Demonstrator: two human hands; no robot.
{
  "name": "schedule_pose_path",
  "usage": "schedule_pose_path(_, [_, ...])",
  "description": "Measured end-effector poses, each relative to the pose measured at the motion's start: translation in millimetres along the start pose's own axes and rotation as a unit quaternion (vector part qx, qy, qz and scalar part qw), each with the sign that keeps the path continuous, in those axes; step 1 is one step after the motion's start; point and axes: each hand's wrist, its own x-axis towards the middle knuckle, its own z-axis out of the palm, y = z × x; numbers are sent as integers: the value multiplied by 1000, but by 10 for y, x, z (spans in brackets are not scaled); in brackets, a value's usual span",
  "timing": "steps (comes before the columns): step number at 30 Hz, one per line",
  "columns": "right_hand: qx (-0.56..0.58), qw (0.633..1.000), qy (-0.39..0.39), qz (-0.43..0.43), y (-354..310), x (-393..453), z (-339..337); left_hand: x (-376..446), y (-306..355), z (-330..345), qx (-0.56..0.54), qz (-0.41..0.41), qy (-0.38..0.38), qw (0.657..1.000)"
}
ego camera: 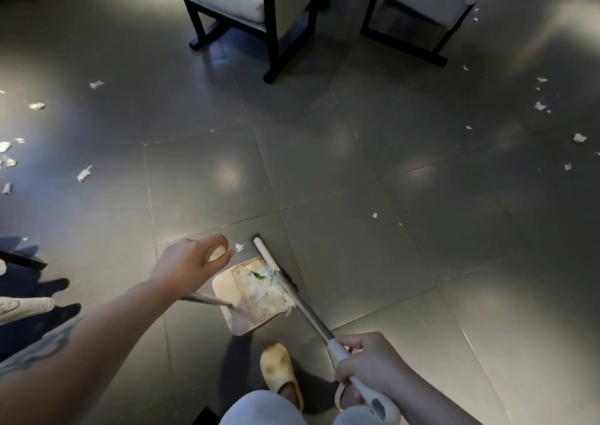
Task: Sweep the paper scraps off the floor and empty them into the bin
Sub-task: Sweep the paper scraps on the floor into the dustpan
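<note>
While the right hand point(363, 364) grips it, the broom point(293, 289) handle slants up-left.

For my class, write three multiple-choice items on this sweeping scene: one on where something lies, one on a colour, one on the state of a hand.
1. Where is the pile of paper scraps?
A. In the dustpan
B. On a chair seat
C. Under the slipper

2. What colour is the dustpan?
A. Bright red
B. Pale cream
C. Dark blue

3. What is the right hand doing?
A. Hanging idle
B. Lying flat on the floor
C. Gripping the broom handle

Answers:
1. A, the white heap sits in the pan, against the broom head.
2. B, the pan's bare rim shows pale cream against the grey floor.
3. C, its fingers curl round the broom handle, while the left hand holds the top of the dustpan's handle.
</note>
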Motion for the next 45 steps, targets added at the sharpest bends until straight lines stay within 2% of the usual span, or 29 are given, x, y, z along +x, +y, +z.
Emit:
schedule_pose_path(8, [-85,996,-38,-13,-200,-174,85,-190,37,0,-49,-66,15,997])
schedule_pose_path(11, [-101,994,-46,-24,-217,-176,36,-289,24,35,-89,-111,56,988])
schedule_pose_path(15, [-185,980,-14,-68,-211,-244,-16,-584,-53,231,-180,-214,128,951])
schedule_pose_path(18, [-242,964,-30,-101,-262,-200,-116,-803,33,408,-233,-248,176,924])
schedule_pose_path(25, [-338,927,-48,-157,-497,-94,-713,-1046,462,620,-278,-329,275,859])
schedule_pose_path(30, [-364,907,-38,-207,-591,-39,-1161,-1148,764,760,-262,-362,304,841])
schedule_pose_path(34, [-356,906,-34,-224,-606,193,-1447,-1175,966,773,-236,-387,316,833])
schedule_pose_path(38, [-313,923,-45,-220,-662,384,-1588,-1150,1080,727,-199,-409,312,834])
schedule_pose_path(45, [-197,970,-77,-122,-574,619,-1330,-1119,971,781,-156,-433,256,850])
